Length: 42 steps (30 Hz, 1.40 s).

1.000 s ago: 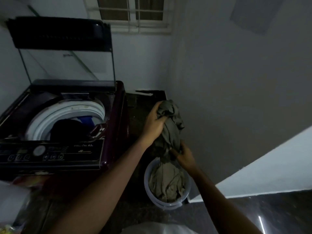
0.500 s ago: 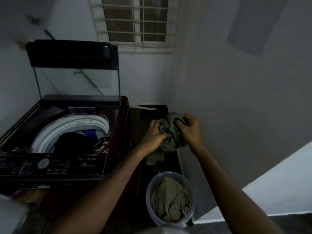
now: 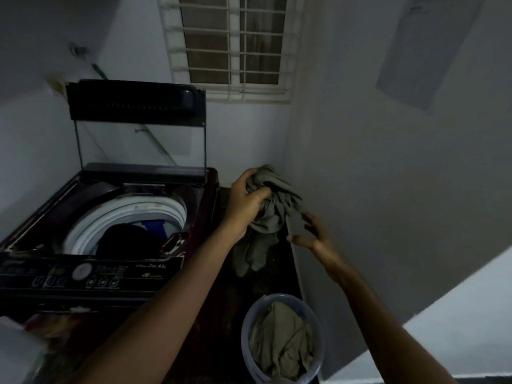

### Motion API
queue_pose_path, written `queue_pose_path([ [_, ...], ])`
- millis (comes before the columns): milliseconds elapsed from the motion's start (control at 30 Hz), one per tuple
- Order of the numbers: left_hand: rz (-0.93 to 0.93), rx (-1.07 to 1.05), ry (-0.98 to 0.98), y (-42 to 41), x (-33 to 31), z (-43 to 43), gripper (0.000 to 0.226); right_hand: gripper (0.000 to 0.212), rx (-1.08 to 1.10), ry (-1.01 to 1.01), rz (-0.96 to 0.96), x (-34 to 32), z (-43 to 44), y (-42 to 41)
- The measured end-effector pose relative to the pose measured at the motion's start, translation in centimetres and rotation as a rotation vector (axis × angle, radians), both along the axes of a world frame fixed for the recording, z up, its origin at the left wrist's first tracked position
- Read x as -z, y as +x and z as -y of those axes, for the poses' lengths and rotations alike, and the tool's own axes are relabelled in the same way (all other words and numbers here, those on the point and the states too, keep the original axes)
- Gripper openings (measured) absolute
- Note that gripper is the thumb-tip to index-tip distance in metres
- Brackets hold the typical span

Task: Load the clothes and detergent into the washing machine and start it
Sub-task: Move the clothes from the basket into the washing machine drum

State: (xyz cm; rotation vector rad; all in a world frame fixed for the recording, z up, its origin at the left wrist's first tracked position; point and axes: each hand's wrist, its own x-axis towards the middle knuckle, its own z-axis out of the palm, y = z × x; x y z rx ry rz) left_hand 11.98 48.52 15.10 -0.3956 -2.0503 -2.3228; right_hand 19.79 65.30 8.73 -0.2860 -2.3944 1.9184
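Crumpled olive-grey cloth garment [image 3: 274, 214] now hangs gripped by the left hand [image 3: 243, 203] alone, the right hand [image 3: 310, 234] released and slack-fingered, ready for the dark top-loading washer [image 3: 110, 273].

The right hand [image 3: 307, 232] has been lowered from the top of the bunched garment [image 3: 273, 212] to its lower edge. More cloth has been let loose below the left hand [image 3: 245, 202].

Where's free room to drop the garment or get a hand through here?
Free: the drum mouth under the raised lid, above the dark clothes; the dark floor strip between washing machine and wall, beyond the bucket. Crowded: the bucket holds olive cloth, and the left hand grips the olive garment hanging over that strip.
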Motion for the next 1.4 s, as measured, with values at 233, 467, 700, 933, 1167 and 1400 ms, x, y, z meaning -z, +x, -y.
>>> queue_pose_path([
  [233, 0.156, 0.038, 0.253, -0.1, -0.9, 0.5, 0.024, 0.057, -0.146, 0.010, 0.019, 5.4, 4.7, -1.4],
  [467, 0.101, -0.096, 0.102, -1.6, 0.7, 4.9, 0.033, 0.012, 0.138, -0.056, 0.024, 5.0, 2.1, -1.3],
  [700, -0.012, -0.021, -0.277, -0.9, 3.2, 4.3, 0.039, 0.022, 0.197, -0.342, -0.216, -1.6, 5.2, -3.8],
  [933, 0.015, -0.049, -0.498, -1.4, 2.5, 7.1, 0.066, 0.045, 0.035, -0.504, -0.195, -3.8, 13.0, -6.5],
  [1167, 0.082, -0.097, -0.217, -3.0, 2.9, 13.4, 0.048, 0.040, 0.007, -0.495, -0.180, -3.4, 20.8, -8.9],
  [1400, 0.088, -0.181, -0.247, -4.7, 4.3, 20.4, 0.063, 0.034, -0.025, -0.416, -0.193, -2.0, 27.8, -10.4],
])
